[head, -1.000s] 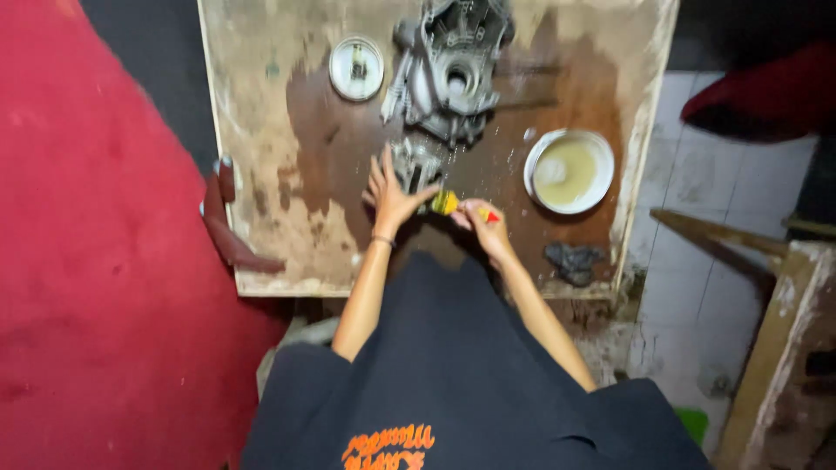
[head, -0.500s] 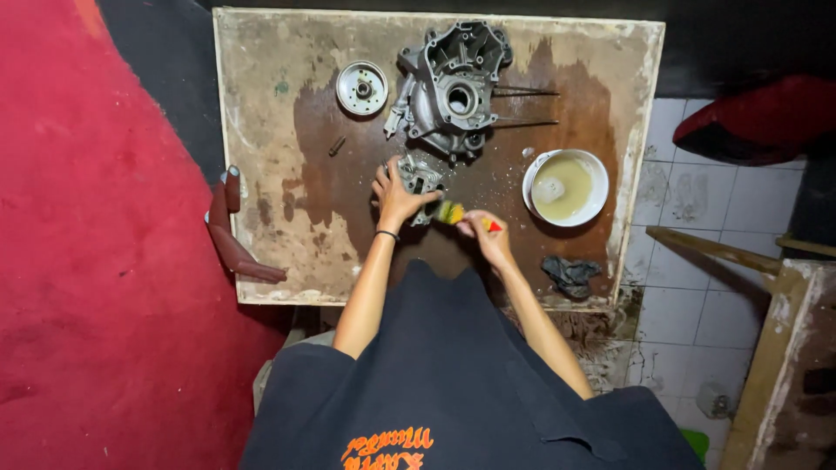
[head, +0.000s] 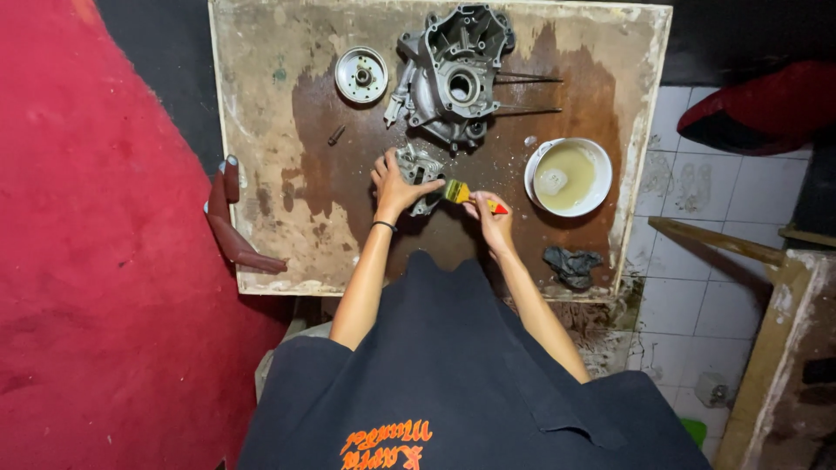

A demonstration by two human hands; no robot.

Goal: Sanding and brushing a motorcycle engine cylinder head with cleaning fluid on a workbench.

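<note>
Overhead view of a person at work. The left hand (head: 394, 186) has its grip closed over a small grey metal engine part (head: 420, 171), pressing it onto the table (head: 270, 130). The right hand (head: 493, 219) has a narrow grip, pinched on the red handle of a small paintbrush (head: 470, 197), whose yellow ferrule and bristles meet the near right edge of the engine part.

All positions below are given from the engine part. Just beyond it, farther from the person, lies a large grey crankcase half (head: 453, 78), with two thin rods projecting to the right. Beyond and to the left sits a round metal disc (head: 361, 75), and a short dark bolt (head: 336, 135) lies to the left. To the right stands a white bowl (head: 569, 177) of cloudy yellowish liquid. Nearer the person and to the right lies a dark crumpled rag (head: 570, 264). The tabletop around the part is stained dark and wet.
</note>
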